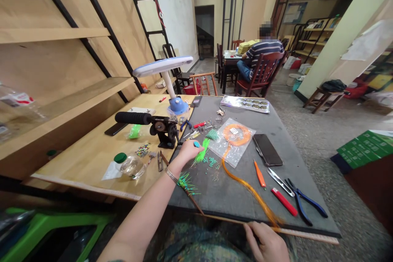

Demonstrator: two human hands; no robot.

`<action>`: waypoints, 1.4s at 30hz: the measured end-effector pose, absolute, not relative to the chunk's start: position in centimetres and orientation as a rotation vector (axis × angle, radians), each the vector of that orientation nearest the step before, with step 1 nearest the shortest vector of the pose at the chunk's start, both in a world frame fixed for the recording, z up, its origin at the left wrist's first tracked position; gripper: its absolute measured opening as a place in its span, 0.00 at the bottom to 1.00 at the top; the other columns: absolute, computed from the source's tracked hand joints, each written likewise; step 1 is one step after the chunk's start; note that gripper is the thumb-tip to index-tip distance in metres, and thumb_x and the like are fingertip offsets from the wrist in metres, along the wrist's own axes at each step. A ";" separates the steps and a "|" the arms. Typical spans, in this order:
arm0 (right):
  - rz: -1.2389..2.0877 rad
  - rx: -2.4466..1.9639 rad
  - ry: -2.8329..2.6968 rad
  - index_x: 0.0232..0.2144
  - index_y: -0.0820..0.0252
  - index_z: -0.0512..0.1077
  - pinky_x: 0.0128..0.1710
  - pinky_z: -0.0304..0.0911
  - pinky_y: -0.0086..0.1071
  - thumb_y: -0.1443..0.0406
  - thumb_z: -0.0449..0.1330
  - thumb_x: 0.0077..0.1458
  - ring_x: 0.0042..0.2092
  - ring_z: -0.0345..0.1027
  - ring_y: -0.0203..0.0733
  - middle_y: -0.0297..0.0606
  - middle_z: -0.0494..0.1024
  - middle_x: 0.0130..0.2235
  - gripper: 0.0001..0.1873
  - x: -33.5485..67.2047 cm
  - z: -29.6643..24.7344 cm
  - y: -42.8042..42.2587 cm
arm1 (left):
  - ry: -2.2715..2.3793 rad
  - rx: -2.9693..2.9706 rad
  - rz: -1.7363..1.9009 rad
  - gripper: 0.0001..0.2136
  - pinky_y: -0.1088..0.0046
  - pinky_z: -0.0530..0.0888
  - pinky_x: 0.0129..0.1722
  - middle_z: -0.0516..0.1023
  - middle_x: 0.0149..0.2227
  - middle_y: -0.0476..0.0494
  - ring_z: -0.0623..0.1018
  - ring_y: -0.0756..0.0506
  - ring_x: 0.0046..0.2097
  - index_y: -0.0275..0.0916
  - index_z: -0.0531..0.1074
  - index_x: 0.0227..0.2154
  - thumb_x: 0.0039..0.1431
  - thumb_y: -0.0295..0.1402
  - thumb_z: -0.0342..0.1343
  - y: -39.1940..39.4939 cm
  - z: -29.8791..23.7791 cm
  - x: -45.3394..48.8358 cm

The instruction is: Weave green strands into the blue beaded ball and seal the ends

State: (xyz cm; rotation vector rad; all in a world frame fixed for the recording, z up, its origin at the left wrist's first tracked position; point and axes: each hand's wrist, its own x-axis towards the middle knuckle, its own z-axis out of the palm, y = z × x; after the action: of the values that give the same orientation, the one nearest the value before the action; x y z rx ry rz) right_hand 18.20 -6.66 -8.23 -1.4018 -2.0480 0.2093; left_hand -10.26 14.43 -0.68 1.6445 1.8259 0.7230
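Our left hand [188, 151] reaches over the grey mat [221, 202], fingers pinched on a tuft of green strands [203, 149] beside the small vise [166, 131]. Our right hand [267, 243] curls at the mat's near edge by the orange strands [245, 186]; its grip we cannot tell.

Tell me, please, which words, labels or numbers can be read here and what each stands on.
Nothing can be read for certain.
White tag on the orange cord bag: print too small.
Label on the plastic bottle: red mark, blurred.
Green boxes: white print too small.
Notice board at the back: blurred.
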 end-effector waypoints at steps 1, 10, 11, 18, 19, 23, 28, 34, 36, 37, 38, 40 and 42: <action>0.230 -1.399 -2.044 0.25 0.55 0.74 0.24 0.61 0.24 0.57 0.49 0.62 0.23 0.68 0.36 0.35 0.73 0.20 0.19 18.2 -8.3 -6.7 | 1.802 1.612 0.754 0.09 0.74 0.60 0.25 0.68 0.16 0.52 0.68 0.49 0.24 0.37 0.69 0.14 0.42 0.35 0.60 14.4 -0.5 -10.3; 0.980 -1.426 -1.399 0.25 0.60 0.74 0.24 0.59 0.26 0.49 0.53 0.56 0.22 0.63 0.36 0.31 0.67 0.17 0.22 16.7 -5.3 -4.4 | 1.241 1.256 0.746 0.19 0.78 0.51 0.18 0.65 0.19 0.53 0.57 0.57 0.18 0.34 0.71 0.23 0.43 0.48 0.61 8.8 1.9 -6.1; 1.083 -1.388 -1.273 0.28 0.60 0.74 0.22 0.57 0.26 0.47 0.54 0.54 0.21 0.61 0.35 0.30 0.67 0.17 0.23 16.2 -4.5 -3.6 | 1.128 1.164 0.715 0.18 0.78 0.50 0.18 0.64 0.19 0.54 0.56 0.57 0.18 0.34 0.70 0.22 0.42 0.47 0.62 7.7 2.0 -5.1; 1.519 -1.116 -0.700 0.29 0.60 0.70 0.16 0.37 0.21 0.47 0.64 0.44 0.16 0.42 0.25 0.22 0.60 0.16 0.22 13.2 -2.3 -0.1 | 1.050 1.034 0.633 0.18 0.78 0.48 0.18 0.65 0.17 0.55 0.57 0.56 0.18 0.35 0.69 0.20 0.38 0.46 0.64 3.0 0.9 -0.4; 1.536 -1.110 -0.679 0.26 0.60 0.68 0.15 0.36 0.21 0.48 0.65 0.43 0.16 0.41 0.24 0.21 0.59 0.15 0.21 13.1 -2.4 0.0 | 1.040 1.024 0.619 0.18 0.78 0.48 0.18 0.64 0.16 0.56 0.57 0.57 0.18 0.35 0.68 0.20 0.39 0.46 0.64 2.7 0.6 -0.3; 1.514 -1.124 -0.656 0.22 0.60 0.65 0.16 0.36 0.21 0.51 0.67 0.41 0.16 0.41 0.24 0.21 0.57 0.14 0.21 13.5 -2.6 -0.2 | 0.998 0.980 0.570 0.17 0.78 0.45 0.18 0.63 0.16 0.56 0.55 0.57 0.18 0.35 0.69 0.22 0.41 0.45 0.64 1.8 -0.1 -0.2; 1.494 -1.164 -0.719 0.23 0.60 0.66 0.16 0.38 0.23 0.48 0.65 0.42 0.16 0.42 0.26 0.22 0.58 0.14 0.22 13.9 -2.1 -0.1 | 0.914 0.837 0.592 0.15 0.78 0.44 0.18 0.64 0.19 0.55 0.54 0.58 0.18 0.34 0.69 0.24 0.41 0.40 0.65 0.9 -1.0 0.3; 0.707 -1.608 -1.344 0.36 0.60 0.72 0.30 0.59 0.31 0.52 0.55 0.54 0.29 0.66 0.40 0.40 0.76 0.30 0.18 19.2 -3.0 -0.1 | 0.871 0.567 0.738 0.15 0.81 0.42 0.17 0.60 0.18 0.56 0.57 0.58 0.20 0.33 0.69 0.22 0.36 0.35 0.69 1.2 -1.7 0.3; 0.219 -1.824 -1.628 0.35 0.61 0.73 0.39 0.59 0.37 0.59 0.55 0.54 0.37 0.67 0.48 0.46 0.77 0.37 0.13 21.9 -3.8 -0.3 | 0.868 0.493 0.802 0.14 0.82 0.42 0.17 0.61 0.19 0.55 0.58 0.58 0.20 0.33 0.70 0.22 0.36 0.33 0.69 1.4 -1.8 0.3; 0.060 -1.901 -1.761 0.33 0.61 0.74 0.40 0.59 0.39 0.62 0.54 0.54 0.40 0.67 0.50 0.48 0.77 0.39 0.11 23.1 -4.3 -0.4 | 0.867 0.457 0.825 0.14 0.83 0.42 0.17 0.61 0.19 0.55 0.58 0.58 0.20 0.32 0.70 0.22 0.35 0.33 0.69 1.5 -1.7 0.3; -0.056 -1.966 -1.866 0.32 0.61 0.74 0.39 0.59 0.39 0.64 0.54 0.53 0.40 0.67 0.51 0.49 0.77 0.39 0.09 24.1 -4.7 -0.4 | 0.869 0.421 0.842 0.14 0.83 0.43 0.16 0.62 0.20 0.54 0.58 0.59 0.20 0.32 0.71 0.23 0.35 0.32 0.70 1.6 -1.7 0.3; -0.199 -2.047 -1.996 0.30 0.62 0.74 0.37 0.59 0.38 0.67 0.53 0.53 0.38 0.67 0.50 0.49 0.77 0.37 0.09 25.3 -5.7 -0.3 | 0.877 0.352 0.867 0.15 0.84 0.43 0.16 0.63 0.21 0.54 0.59 0.59 0.21 0.32 0.71 0.23 0.34 0.32 0.70 1.7 -1.6 0.5; -0.248 -2.060 -2.033 0.27 0.62 0.73 0.36 0.59 0.37 0.69 0.51 0.53 0.36 0.68 0.49 0.48 0.76 0.33 0.10 25.9 -6.3 0.1 | 0.881 0.298 0.890 0.15 0.84 0.43 0.15 0.64 0.21 0.53 0.61 0.59 0.21 0.31 0.71 0.23 0.33 0.31 0.70 1.8 -1.5 0.8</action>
State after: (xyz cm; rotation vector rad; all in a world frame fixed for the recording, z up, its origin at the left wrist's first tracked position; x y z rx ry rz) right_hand 25.86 0.07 -6.30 -2.0598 -2.0327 -0.2484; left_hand 0.82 1.76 -1.46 0.2982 0.8805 0.8905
